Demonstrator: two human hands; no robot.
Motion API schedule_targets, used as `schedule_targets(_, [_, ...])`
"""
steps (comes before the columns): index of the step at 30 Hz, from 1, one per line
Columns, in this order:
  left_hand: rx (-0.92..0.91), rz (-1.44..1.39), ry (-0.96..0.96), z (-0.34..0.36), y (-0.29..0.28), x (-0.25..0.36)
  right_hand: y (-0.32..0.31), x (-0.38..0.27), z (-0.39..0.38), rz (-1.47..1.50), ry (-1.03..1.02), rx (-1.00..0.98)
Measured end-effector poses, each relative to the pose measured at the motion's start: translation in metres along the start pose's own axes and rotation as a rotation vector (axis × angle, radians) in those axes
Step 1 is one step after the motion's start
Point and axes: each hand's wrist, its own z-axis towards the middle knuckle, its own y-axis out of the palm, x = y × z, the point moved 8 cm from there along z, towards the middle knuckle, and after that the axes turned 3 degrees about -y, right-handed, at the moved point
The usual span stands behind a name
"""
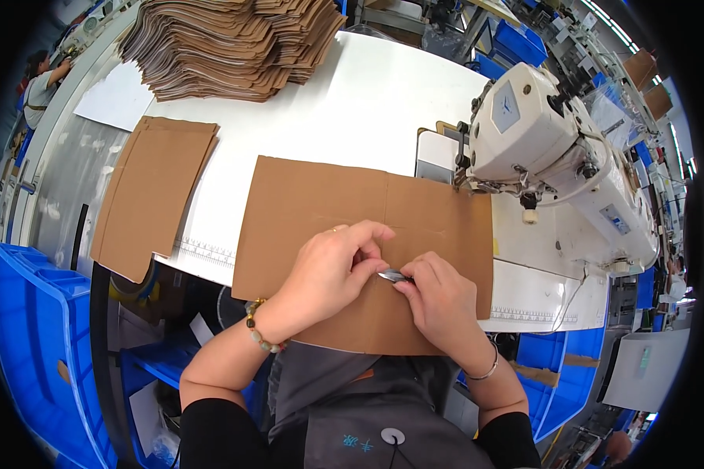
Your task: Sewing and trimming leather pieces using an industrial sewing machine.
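Observation:
A brown leather-like sheet [313, 195] lies flat on the white sewing table in front of me, with a seam line across it. Its near edge hangs over the table edge toward my lap. My right hand [442, 301] is closed around small metal thread snips [392, 275], whose blades point left. Just left of the blade tip, my left hand [328, 270] pinches thumb and fingers together over the sheet. Whatever it pinches is too small to make out. Beaded and metal bracelets circle my wrists.
A white sewing machine [524, 133] stands at the right, its head by the sheet's far right corner. Tall stacks of brown pieces [227, 47] rise at the back left. Another brown pile [152, 187] lies left. Blue bins [43, 336] flank the table; a person [41, 90] works far left.

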Motion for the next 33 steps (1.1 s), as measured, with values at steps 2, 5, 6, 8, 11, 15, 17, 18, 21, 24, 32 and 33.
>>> schedule_targets(2, [0.007, 0.004, -0.007, 0.001, 0.000, 0.001, 0.001, 0.001, 0.000, 0.018, 0.007, -0.013])
schedule_targets(5, [0.015, -0.064, -0.055, -0.004, -0.008, -0.002, -0.003, 0.013, -0.007, 0.058, 0.066, 0.006])
schedule_targets(6, [0.007, -0.135, -0.079, -0.008, -0.014, -0.004, -0.006, 0.023, -0.014, 0.077, 0.126, 0.011])
schedule_targets(8, [-0.001, -0.266, -0.152, -0.025, -0.041, -0.018, -0.023, 0.053, -0.034, 0.090, 0.268, 0.094])
schedule_targets(11, [-0.198, -0.386, -0.140, -0.072, -0.091, -0.042, -0.056, 0.107, -0.083, 0.106, 0.461, 0.269])
schedule_targets(15, [-0.220, -0.756, 0.158, -0.149, -0.113, -0.102, -0.077, 0.158, -0.148, 0.001, 0.649, 0.352])
schedule_targets(17, [-0.138, -0.550, -0.398, -0.181, -0.099, -0.206, -0.084, 0.163, -0.163, -0.046, 0.583, 0.418])
schedule_targets(18, [-0.053, -0.521, -0.556, -0.192, -0.086, -0.257, -0.084, 0.167, -0.167, -0.069, 0.584, 0.385])
schedule_targets(21, [0.340, -0.420, -1.081, -0.248, -0.048, -0.404, -0.082, 0.168, -0.167, -0.112, 0.521, 0.416])
schedule_targets(24, [0.495, -0.060, -1.494, -0.322, -0.024, -0.502, -0.080, 0.168, -0.165, -0.148, 0.531, 0.405])
schedule_targets(32, [0.718, -0.115, -1.637, -0.360, -0.003, -0.540, -0.080, 0.168, -0.165, -0.170, 0.534, 0.396])
schedule_targets(33, [0.759, -0.114, -1.633, -0.357, -0.007, -0.528, -0.081, 0.168, -0.165, -0.165, 0.526, 0.410])
